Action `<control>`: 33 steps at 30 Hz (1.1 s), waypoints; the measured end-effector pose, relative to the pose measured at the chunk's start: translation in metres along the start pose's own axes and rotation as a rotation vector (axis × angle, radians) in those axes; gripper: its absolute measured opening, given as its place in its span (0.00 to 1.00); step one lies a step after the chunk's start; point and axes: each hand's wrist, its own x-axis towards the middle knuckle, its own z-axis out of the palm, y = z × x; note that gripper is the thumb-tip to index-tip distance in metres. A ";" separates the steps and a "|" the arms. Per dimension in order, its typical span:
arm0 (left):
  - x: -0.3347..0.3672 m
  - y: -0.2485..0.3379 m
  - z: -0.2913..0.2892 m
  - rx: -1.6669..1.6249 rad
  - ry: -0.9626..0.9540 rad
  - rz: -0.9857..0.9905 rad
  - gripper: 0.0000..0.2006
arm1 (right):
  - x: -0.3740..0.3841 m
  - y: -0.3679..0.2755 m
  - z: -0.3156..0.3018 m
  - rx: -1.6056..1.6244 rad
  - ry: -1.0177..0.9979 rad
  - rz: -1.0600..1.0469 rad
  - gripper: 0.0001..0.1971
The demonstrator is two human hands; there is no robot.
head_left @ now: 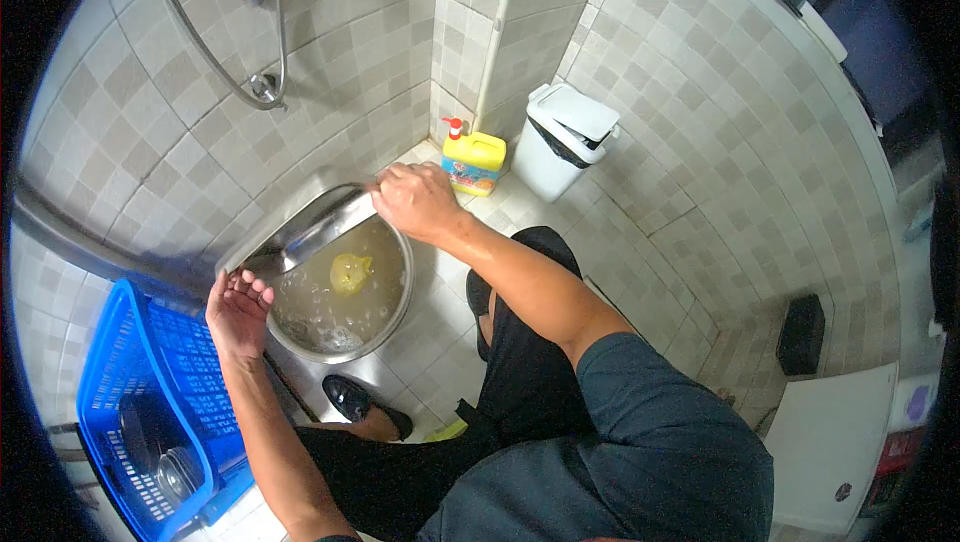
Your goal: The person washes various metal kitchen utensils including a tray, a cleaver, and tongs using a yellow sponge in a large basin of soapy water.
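A wide shiny metal pan (pixel 318 234) is tipped on edge over the far left part of a round steel basin (pixel 403 304). My right hand (pixel 417 204) is closed around the pan's right end. At its left end, my left hand (pixel 240 312) has its palm turned up and its fingers curled at the rim; the exact grip is partly hidden. Cloudy, bubbly water fills the basin. A wet yellow lump (pixel 350 273), perhaps a sponge or cloth, floats in it, apart from both hands.
A blue plastic basket (pixel 207 367) with metal and dark dishes stands at left. Beyond the basin are a yellow pump jug (pixel 473 162) and a white bin (pixel 550 157). A shower hose (pixel 190 47) hangs on the tiled wall. My shoes (pixel 347 397) flank the basin's near side.
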 end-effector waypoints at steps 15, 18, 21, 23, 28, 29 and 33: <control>0.001 -0.005 0.024 0.328 0.024 0.001 0.11 | -0.077 0.120 -0.147 -0.416 0.004 0.379 0.14; 0.003 -0.008 0.023 0.304 0.057 0.016 0.10 | -0.116 0.138 -0.185 -0.547 -0.144 0.504 0.16; 0.002 -0.009 0.018 0.318 0.074 0.017 0.10 | -0.145 0.146 -0.216 -0.687 -0.297 0.606 0.17; 0.002 -0.011 0.018 0.332 0.089 0.001 0.09 | -0.166 0.153 -0.238 -0.734 -0.368 0.638 0.18; 0.003 -0.018 0.024 0.382 0.119 -0.007 0.08 | -0.227 0.180 -0.266 -0.750 -0.417 0.673 0.18; 0.003 -0.018 0.025 0.389 0.129 -0.013 0.08 | -0.238 0.186 -0.271 -0.750 -0.418 0.670 0.18; 0.008 -0.023 0.026 0.398 0.122 -0.025 0.08 | -0.268 0.197 -0.284 -0.659 -0.356 0.883 0.17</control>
